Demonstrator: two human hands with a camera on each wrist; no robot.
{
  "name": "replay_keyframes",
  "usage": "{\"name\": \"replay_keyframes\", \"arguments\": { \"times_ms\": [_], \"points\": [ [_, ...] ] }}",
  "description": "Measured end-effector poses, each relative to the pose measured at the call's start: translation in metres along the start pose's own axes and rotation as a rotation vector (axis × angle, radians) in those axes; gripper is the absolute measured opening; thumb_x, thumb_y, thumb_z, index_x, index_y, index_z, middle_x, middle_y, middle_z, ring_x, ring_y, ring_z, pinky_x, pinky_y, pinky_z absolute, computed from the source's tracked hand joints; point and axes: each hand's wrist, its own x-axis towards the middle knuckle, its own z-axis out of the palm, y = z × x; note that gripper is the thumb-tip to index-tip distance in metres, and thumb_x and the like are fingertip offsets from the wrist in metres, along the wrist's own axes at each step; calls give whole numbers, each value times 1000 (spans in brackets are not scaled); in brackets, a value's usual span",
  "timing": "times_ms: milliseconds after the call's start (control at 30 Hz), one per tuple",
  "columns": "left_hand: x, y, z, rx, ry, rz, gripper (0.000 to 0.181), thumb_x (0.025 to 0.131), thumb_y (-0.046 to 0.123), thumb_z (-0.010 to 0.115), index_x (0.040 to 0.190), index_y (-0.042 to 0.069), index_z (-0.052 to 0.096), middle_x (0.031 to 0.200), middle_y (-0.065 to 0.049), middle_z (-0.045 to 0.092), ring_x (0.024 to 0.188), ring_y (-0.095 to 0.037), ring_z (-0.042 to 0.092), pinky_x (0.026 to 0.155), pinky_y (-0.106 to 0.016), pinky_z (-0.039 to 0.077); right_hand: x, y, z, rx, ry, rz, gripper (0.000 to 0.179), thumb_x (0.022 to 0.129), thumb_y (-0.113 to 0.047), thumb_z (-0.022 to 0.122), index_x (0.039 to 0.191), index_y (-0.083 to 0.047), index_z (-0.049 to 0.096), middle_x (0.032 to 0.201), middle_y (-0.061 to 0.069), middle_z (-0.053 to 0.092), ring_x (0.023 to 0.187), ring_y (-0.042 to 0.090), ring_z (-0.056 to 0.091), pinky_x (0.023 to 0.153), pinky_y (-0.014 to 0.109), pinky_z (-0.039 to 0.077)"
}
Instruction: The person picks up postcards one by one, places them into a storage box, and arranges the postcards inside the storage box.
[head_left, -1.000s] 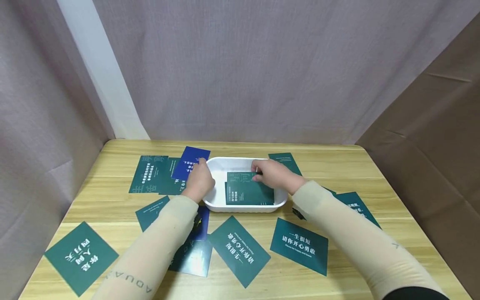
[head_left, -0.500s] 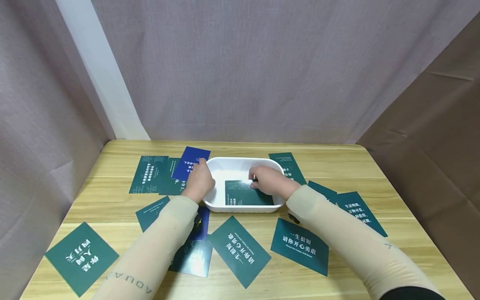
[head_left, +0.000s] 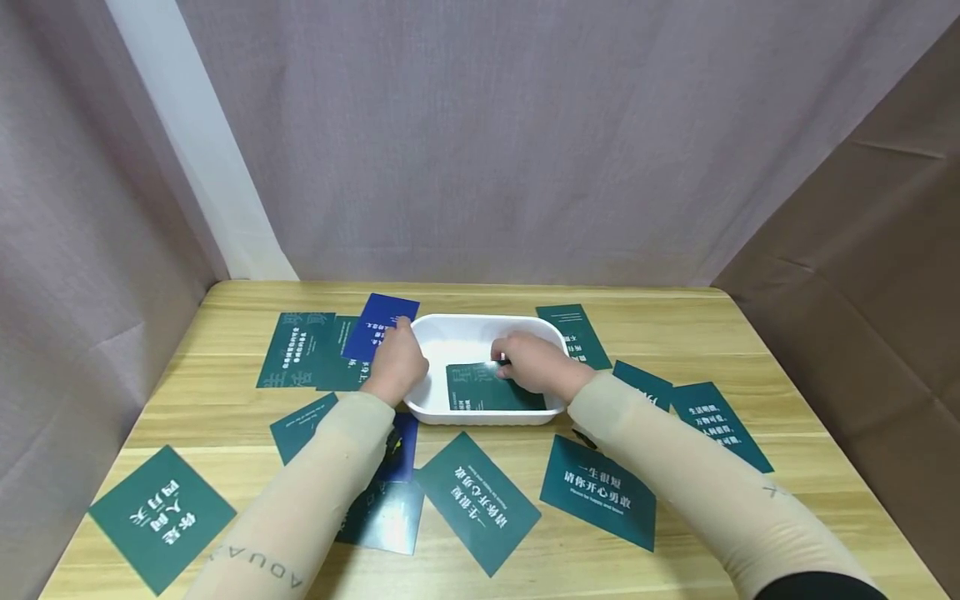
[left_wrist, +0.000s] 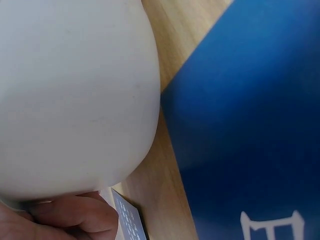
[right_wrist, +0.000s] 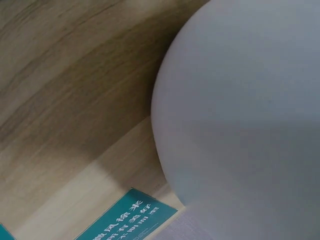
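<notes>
A white oblong tray [head_left: 487,419] stands on the wooden table, with green printed cards [head_left: 480,392] lying inside along its near side. My left hand [head_left: 397,364] grips the tray's left end; in the left wrist view its curled fingers [left_wrist: 80,215] sit against the white wall. Reaching in over the right end, my right hand [head_left: 536,364] pinches the far edge of the top green card, its fingertips partly hidden. A blue card [head_left: 371,329] lies just beyond the left hand. The right wrist view shows the tray's outer wall [right_wrist: 240,110] but not the hand.
Several green cards lie scattered around the tray, among them a left card [head_left: 162,518], a front card [head_left: 480,504], a right front card [head_left: 600,492] and a far right card [head_left: 720,425]. Another blue card [head_left: 405,450] is partly under the left forearm. Curtains surround the table.
My right hand has lowered the green card onto the one in the tray, so their edges nearly line up, and shifted slightly left. The left hand stays on the tray.
</notes>
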Motion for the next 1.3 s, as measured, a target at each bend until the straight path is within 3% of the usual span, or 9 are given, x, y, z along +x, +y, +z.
{"name": "replay_keyframes", "arguments": {
  "times_ms": [1033,1167,1300],
  "points": [
    [-2,1,0,-4,-2,-4,76,89,1,60,152,-2,17,146,-30,33,124,-44,46,93,-53,48,-5,-4,-1,-5,13,36,23,91,-22,69,110,-11,65,98,1,63,89,18,54,94,35,48],
    [-3,1,0,-6,-3,-9,76,89,1,60,152,-2,17,148,-30,31,125,-45,45,93,-54,48,-7,-3,-4,43,42,42,29,91,-24,68,117,-11,62,105,4,63,92,18,55,92,36,49],
    [-3,1,-1,-8,-3,-6,76,89,1,60,152,-2,17,148,-30,31,126,-45,45,94,-54,47,-12,3,-19,169,130,64,36,92,-27,67,124,-11,60,111,7,61,97,20,56,89,37,50]
  ]
}}
